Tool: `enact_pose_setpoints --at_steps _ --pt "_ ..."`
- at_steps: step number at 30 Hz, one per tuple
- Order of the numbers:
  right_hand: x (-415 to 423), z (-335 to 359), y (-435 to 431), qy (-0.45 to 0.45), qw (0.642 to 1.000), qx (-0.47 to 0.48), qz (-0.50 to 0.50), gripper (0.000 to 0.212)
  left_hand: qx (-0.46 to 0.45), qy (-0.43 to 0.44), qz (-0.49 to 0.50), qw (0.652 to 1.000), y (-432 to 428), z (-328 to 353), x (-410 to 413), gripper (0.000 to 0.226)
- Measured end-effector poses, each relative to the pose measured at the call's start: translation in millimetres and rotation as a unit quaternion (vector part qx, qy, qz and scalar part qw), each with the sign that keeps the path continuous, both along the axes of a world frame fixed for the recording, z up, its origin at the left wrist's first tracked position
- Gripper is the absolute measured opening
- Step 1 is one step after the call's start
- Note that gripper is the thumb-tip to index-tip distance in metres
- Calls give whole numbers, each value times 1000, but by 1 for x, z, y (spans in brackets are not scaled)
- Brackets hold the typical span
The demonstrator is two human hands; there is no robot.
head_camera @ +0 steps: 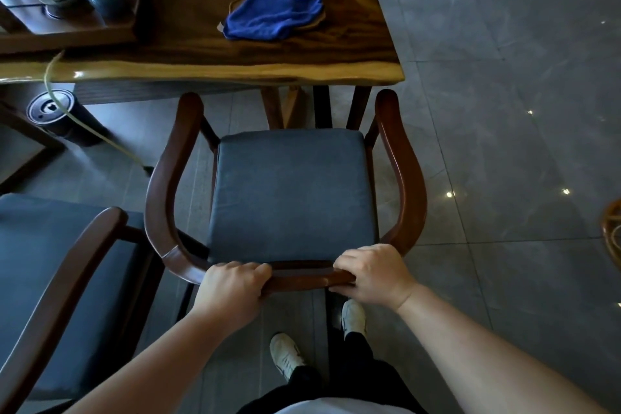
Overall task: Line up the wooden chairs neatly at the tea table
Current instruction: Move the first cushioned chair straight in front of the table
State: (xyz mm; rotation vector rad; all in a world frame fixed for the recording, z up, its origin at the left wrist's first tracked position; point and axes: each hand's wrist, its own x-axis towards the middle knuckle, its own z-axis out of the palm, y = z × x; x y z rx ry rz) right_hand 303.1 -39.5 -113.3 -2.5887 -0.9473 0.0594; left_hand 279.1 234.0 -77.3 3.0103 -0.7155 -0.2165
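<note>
A wooden armchair with a curved backrest and a dark blue seat cushion stands in front of me, facing the tea table. Its armrest tips reach the table's near edge. My left hand and my right hand both grip the top rail of its backrest, side by side. A second wooden chair with the same blue cushion stands at the lower left, close beside the first and further back from the table.
On the table lie a blue cloth and a dark tea tray with cups. A dark cylindrical bin with a thin hose stands under the table's left part. Grey tiled floor spreads to the right, and my feet are behind the chair.
</note>
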Motion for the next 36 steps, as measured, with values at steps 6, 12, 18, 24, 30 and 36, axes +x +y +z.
enact_pose_setpoints --at_steps 6,12,18,24,30,36 --pt "8 7 -4 76 997 -4 34 27 -15 4 -2 1000 1 1 0 31" --pt "49 7 -46 221 957 -159 101 54 -7 47 19 999 -4 8 4 28" --pt "95 0 -73 185 882 -381 208 36 0 85 -2 996 -51 14 0 32" --pt "127 -3 -65 220 826 -443 270 32 10 123 21 992 -82 4 2 29" --pt "138 -2 -73 210 817 -459 277 25 2 107 42 993 -95 -5 4 27" --pt "161 -3 -93 186 820 -469 269 21 -22 72 52 996 -122 -1 22 19"
